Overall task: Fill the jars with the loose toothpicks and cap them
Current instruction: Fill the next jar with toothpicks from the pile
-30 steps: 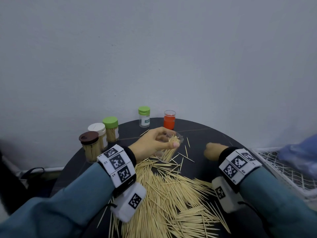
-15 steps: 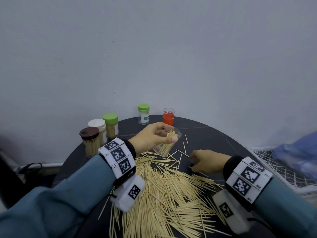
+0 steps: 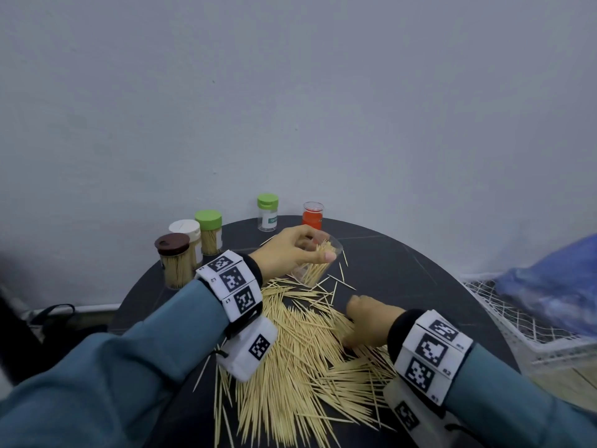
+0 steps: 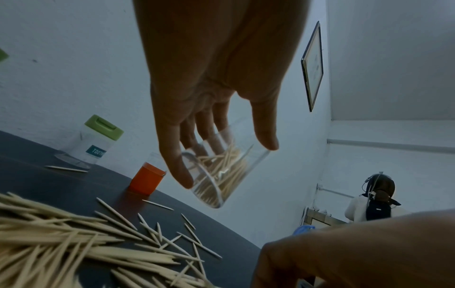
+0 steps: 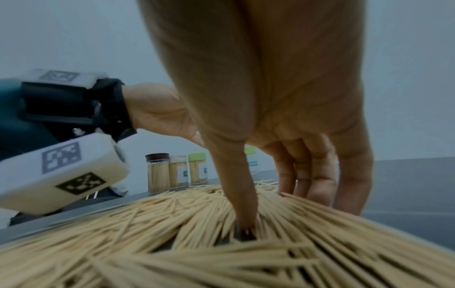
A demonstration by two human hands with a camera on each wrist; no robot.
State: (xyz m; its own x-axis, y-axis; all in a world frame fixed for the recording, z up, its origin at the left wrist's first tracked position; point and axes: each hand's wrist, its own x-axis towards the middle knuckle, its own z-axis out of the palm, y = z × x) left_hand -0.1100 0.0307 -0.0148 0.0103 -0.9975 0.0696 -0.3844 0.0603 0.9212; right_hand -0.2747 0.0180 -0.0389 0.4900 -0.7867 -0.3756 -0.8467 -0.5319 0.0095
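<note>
Three capped, toothpick-filled jars (image 3: 190,247) stand at our table's left edge; left hand (image 3: 290,253) holds a part-filled clear jar (image 3: 318,263); right hand (image 3: 368,321) digs spread fingers into the loose toothpick pile (image 3: 290,357).

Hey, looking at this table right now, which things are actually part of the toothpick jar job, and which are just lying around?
Part of the job:
- clear jar, tilted, gripped by left hand
- loose toothpick pile, right hand reaching into it
- three filled capped jars
- green-capped jar, apparently empty
- orange cap

Lying about:
- wire basket
- blue bag

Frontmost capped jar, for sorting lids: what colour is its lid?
Dark brown lid on the full jar; head view shows it best.
</note>
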